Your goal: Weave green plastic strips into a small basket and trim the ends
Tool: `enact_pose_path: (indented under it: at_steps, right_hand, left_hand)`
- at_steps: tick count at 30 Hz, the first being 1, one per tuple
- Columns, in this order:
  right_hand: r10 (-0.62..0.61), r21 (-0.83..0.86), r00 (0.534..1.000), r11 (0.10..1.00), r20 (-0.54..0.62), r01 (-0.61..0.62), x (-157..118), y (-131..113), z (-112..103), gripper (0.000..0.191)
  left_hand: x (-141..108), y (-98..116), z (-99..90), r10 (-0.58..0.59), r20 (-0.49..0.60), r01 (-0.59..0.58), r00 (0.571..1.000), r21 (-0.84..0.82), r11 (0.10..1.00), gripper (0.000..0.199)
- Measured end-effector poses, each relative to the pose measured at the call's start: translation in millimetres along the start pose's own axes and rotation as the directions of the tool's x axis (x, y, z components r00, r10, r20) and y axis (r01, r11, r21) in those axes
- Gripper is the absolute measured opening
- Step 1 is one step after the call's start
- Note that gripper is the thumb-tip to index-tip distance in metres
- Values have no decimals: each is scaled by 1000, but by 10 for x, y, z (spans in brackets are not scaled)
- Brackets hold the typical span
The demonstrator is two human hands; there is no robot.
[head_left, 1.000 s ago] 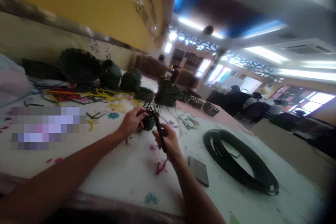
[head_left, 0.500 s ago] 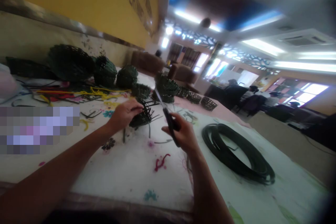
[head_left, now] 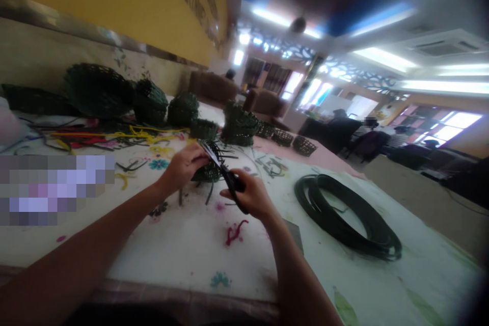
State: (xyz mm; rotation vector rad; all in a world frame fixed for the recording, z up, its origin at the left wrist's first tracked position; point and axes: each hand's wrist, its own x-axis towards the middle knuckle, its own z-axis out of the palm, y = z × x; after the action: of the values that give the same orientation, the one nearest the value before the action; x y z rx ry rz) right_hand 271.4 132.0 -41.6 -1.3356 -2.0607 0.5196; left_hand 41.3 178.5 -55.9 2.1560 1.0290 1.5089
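My left hand (head_left: 186, 162) is closed on the rim of a small dark green woven basket (head_left: 208, 172), from which loose strip ends stick out. In my right hand (head_left: 250, 194) are black-handled scissors (head_left: 232, 181), with the fingers wrapped round the handles. The scissor blades point up and to the left and lie over the strips at the top of the basket, close to my left fingertips. Whether a strip is between the blades is too small to tell. A red twisted piece (head_left: 235, 233) lies on the white floral cloth below.
A coil of dark green strip (head_left: 347, 216) lies on the right. Larger woven baskets (head_left: 99, 90) line the wall at the back left. Yellow and red strips (head_left: 91, 137) lie before them. Small baskets (head_left: 304, 145) stand farther back; people sit in the distance.
My right hand has moved left and slightly down, bringing the scissor blades from above and right of the basket onto its strips. My left hand still holds the basket.
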Motion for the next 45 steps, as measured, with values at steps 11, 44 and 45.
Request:
enact_pose_path:
  at_steps: [11, 44, 45]
  right_hand:
    - [-30, -70, 999, 997, -14, 29, -3, 4, 58, 54]
    - [-112, 267, 992, 959, 64, 91, -45, -44, 54, 36]
    - [-110, 263, 993, 960, 50, 93, -40, -36, 76, 36]
  left_hand:
    - [12, -53, -6, 13, -17, -14, 1000, -16, 1000, 16]
    - [17, 13, -22, 11, 22, -11, 1000, -11, 1000, 18]
    - [18, 16, -22, 11, 14, -10, 1000, -16, 1000, 18]
